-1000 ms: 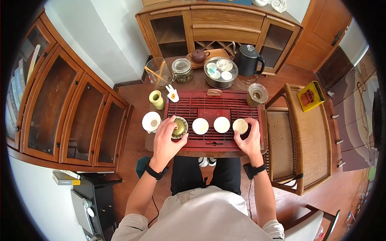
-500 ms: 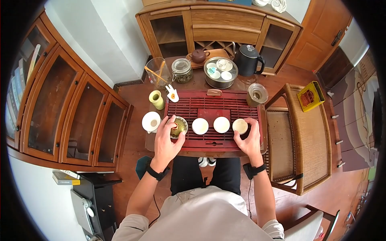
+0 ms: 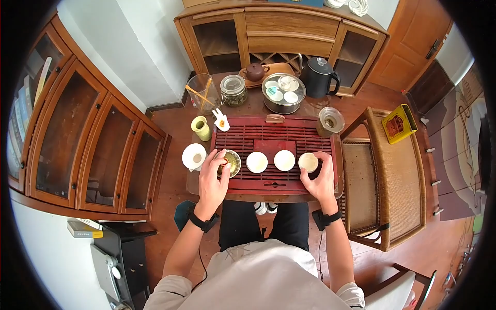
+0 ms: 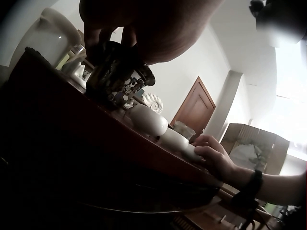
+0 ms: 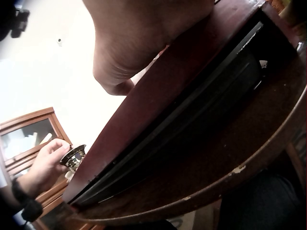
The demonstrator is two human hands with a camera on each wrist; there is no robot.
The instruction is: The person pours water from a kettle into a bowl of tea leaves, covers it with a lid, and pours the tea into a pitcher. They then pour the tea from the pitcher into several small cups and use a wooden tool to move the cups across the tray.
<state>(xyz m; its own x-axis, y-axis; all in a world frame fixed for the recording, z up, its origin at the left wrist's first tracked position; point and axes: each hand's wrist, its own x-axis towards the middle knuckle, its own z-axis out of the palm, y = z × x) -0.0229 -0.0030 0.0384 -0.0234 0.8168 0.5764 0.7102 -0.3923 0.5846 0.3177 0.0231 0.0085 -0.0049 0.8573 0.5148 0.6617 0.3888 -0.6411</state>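
Note:
My left hand (image 3: 212, 181) is over a dark patterned gaiwan (image 4: 115, 79) at the left end of the red slatted tea tray (image 3: 315, 183). Its thumb and fingers pinch at the red-ringed knob of the gaiwan's lid (image 3: 234, 164); in the left wrist view the fingers come down onto it from above. At the right end of the row, my right hand (image 3: 321, 178) holds a small teacup (image 3: 308, 163) between thumb and fingers. Two white teacups (image 3: 257, 162) (image 3: 284, 160) stand between the hands. In the right wrist view my own hand hides its cup.
A white pitcher (image 3: 194, 156) stands left of the tray, near a green vase (image 3: 201, 128) and a white hand figurine (image 3: 221, 120). Behind are a glass jar (image 3: 234, 91), a brown teapot (image 3: 254, 72), a round tin of cups (image 3: 283, 94) and a black kettle (image 3: 319, 77). A strainer cup (image 3: 330, 122) is at right.
My left thumb has moved from the gaiwan's near rim inward to the lid's knob, closing toward the fingers. The right hand and the cups have stayed in place.

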